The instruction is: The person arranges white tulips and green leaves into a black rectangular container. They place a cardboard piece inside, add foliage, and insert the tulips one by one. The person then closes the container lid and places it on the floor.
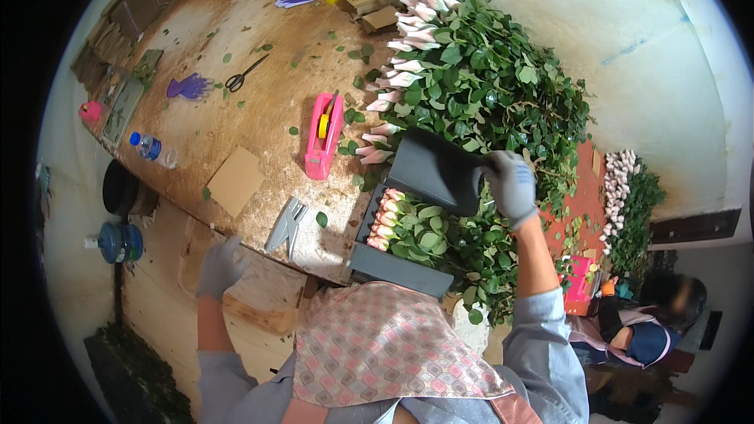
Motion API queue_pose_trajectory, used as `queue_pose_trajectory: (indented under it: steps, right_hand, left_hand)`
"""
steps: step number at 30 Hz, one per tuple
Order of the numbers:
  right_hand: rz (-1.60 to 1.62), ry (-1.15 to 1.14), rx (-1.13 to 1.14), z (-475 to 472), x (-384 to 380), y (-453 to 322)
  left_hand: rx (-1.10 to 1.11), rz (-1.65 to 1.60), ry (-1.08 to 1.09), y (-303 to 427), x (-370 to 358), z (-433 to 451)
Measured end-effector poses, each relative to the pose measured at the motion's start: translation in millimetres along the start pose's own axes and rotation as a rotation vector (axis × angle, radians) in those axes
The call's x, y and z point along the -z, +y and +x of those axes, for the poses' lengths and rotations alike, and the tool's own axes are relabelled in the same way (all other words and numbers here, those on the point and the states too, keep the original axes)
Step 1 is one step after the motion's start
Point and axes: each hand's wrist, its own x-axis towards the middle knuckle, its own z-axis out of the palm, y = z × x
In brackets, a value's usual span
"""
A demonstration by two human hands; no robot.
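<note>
My right hand [511,187], in a grey glove, grips the edge of a dark flat panel [439,171] that stands tilted over a grey box [400,271]. In the box lie pink roses [386,221] in a stacked row, their leafy stems pointing right. My left hand [222,268], gloved too, hangs off the table's front edge with fingers apart and nothing seen in it. Near it on the wooden table are a grey stapler [287,227] and a square of cardboard [237,181]. A pink tape dispenser [324,136] stands behind the stapler.
Many roses in pale sleeves [412,41] are heaped behind the box. Scissors [246,73], purple gloves [189,87], a water bottle [154,150] and cardboard pieces [365,3] lie on the table [194,29]. A co-worker [636,330] is at the right, near more roses [621,188].
</note>
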Motion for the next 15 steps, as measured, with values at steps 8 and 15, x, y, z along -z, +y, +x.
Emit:
queue_pose_trajectory:
  steps: [8, 15]
  right_hand:
    - [0.111, 0.071, 0.234, -63, 147, -87]
    - [0.558, -0.338, 0.375, -102, 155, -79]
  left_hand:
    - [-0.680, -0.742, 0.227, 249, 19, 83]
    - [-0.800, -0.833, -0.138, 272, 9, 112]
